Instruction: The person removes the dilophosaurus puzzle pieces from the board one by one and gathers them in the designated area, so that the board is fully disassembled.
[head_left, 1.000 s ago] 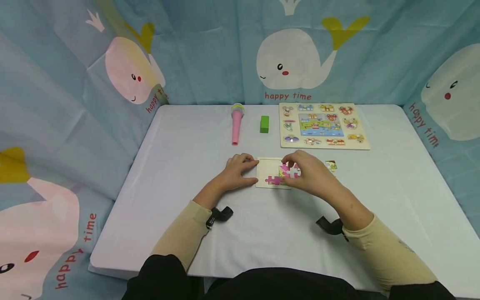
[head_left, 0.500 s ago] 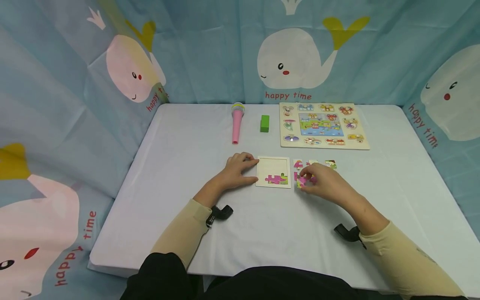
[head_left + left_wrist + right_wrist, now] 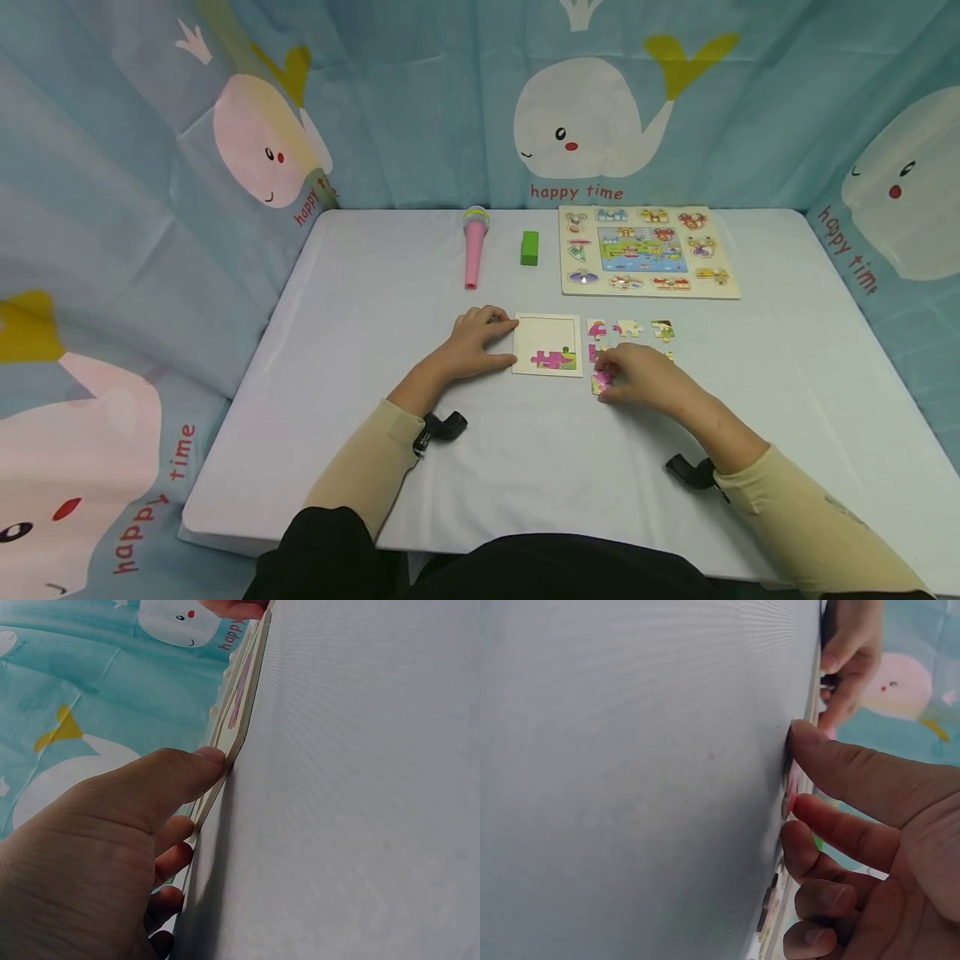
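In the head view my left hand (image 3: 476, 343) holds the left edge of a small wooden puzzle tray (image 3: 534, 332), index finger near the upper corner and thumb near the lower. Pink-and-green jigsaw pieces (image 3: 553, 359) lie joined in the tray's lower right. Just right of the tray, my right hand (image 3: 643, 375) pinches a pink puzzle piece (image 3: 601, 382) low over the white cloth, thumb on the near side. More loose pieces (image 3: 627, 328) lie around and behind that hand, some partly hidden by it. The right wrist view shows the thumb and index finger (image 3: 847, 829) close to the cloth.
At the back stand a pink toy microphone (image 3: 473, 250), a green block (image 3: 529, 248) and a larger wooden picture puzzle board (image 3: 648, 285). A whale-print curtain (image 3: 420, 125) surrounds the table on the back and sides.
My right hand has moved from over the tray to the right with a pink piece, then slightly nearer me, down to the cloth. The left hand stays at the tray edge.
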Tool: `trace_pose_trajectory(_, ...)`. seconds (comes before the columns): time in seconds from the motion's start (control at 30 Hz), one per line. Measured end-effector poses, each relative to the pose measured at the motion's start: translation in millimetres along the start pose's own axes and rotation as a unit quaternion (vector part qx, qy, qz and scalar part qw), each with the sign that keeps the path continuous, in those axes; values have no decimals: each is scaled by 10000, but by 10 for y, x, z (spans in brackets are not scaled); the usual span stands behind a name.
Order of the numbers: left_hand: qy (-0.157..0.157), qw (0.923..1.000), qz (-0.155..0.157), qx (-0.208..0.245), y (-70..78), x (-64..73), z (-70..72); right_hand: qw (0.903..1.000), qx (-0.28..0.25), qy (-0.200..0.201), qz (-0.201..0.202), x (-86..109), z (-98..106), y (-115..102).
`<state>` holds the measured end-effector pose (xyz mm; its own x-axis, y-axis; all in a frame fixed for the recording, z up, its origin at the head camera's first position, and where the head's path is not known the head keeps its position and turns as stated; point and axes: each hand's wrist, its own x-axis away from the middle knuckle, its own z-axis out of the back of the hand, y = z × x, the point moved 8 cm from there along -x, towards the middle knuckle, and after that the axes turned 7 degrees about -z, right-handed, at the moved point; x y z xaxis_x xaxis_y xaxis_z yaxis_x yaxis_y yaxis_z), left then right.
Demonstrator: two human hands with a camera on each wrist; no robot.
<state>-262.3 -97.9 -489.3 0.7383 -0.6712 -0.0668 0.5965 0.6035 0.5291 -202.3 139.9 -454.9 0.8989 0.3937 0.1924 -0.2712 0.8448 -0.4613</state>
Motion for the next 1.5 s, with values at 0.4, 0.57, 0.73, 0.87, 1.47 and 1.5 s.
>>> trace_pose_trajectory(0.4, -13, 10000, 3, -4, -1, -5, -1, 9993, -149, 346, -4, 12, 177, -109)
trace_pose_trajectory(0.57, -37, 10000, 13, -21, -19, -6, -13, 9989, -315, 341, 32, -72, 194, -217)
trace_pose_trajectory(0.73, -10, 10000, 1, -33, -20, -7, -8, 9989, -282, 272, 260, -206, 163, -371)
trace_pose_trajectory(0.87, 29, 10000, -11, -54, -22, -9, -16, 9992, -173, 97, 334, -317, 98, -495)
trace_pose_trajectory(1.47, 48, 9999, -90, -65, -8, -7, -18, 9989, 54, -334, -331, -485, -183, -524)
trace_pose_trajectory(1.5, 43, 9999, -83, -60, -10, -6, -18, 9987, -27, -345, -369, -489, -184, -512)
